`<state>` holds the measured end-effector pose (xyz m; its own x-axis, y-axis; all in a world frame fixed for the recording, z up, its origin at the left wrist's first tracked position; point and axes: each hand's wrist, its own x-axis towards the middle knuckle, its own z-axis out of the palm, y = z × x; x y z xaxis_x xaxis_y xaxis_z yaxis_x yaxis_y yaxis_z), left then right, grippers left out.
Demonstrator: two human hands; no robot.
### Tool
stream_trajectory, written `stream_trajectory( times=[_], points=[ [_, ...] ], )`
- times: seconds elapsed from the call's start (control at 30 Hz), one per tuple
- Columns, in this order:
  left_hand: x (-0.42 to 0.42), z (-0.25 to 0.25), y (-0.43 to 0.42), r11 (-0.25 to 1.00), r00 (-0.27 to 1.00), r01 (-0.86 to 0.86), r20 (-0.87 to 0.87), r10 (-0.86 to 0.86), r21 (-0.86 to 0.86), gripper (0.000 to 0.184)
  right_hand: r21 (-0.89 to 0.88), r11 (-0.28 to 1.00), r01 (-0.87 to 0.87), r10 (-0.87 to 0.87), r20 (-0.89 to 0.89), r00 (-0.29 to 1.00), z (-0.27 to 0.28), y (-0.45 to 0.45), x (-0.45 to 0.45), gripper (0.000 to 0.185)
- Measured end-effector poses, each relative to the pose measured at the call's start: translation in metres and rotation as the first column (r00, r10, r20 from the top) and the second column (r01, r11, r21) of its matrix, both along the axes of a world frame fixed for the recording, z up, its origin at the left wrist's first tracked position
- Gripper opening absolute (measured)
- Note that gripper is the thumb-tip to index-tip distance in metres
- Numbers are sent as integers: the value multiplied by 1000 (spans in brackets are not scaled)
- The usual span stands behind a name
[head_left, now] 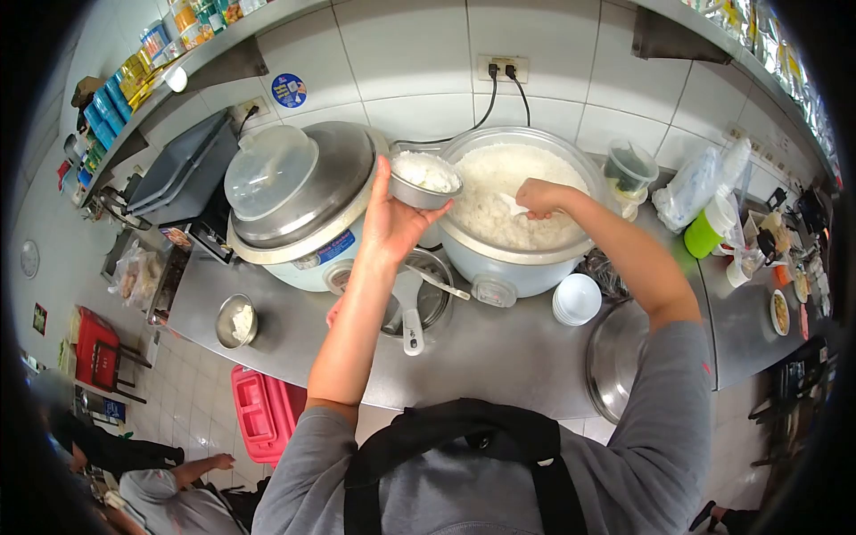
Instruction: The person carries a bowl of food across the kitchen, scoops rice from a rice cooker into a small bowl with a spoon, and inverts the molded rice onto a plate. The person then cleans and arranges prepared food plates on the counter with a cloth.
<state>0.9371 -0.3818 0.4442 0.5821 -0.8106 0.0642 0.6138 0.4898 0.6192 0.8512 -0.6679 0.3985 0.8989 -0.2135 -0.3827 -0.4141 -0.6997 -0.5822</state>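
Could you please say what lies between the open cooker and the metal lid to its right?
The head view shows stacked white bowls and a dark crinkled bundle between the open cooker and the lid.

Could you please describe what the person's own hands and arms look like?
The left hand and right hand are bare, with no gloves or watch visible. The forearms are uncovered too, below grey short sleeves; the right one bears a small red mark.
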Motion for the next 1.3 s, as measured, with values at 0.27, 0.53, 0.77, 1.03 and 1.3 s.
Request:
stream_trajectory(
  times=[0.27,0.53,0.77,1.03,1.3],
  points=[
    [3,-7,-15,993,1000,-8,4,8,114,86,308,920,241,-264,35,964,33,1,-39,25],
    [-5,-10,-66,978,989,101,89,-118,180,83,487,848,208,-445,441,779,56,30,-65,29],
    [-20,-6,-96,981,979,126,142,-148,149,74,-135,949,285,-54,822,567,11,73,-67,43],
    [-19,-9,-100,974,976,116,158,-148,197,70,-216,952,217,26,765,643,24,75,-82,45],
    [-17,-7,-96,972,978,174,83,-189,160,75,-217,947,239,24,785,619,84,68,-99,44]
  ],
)
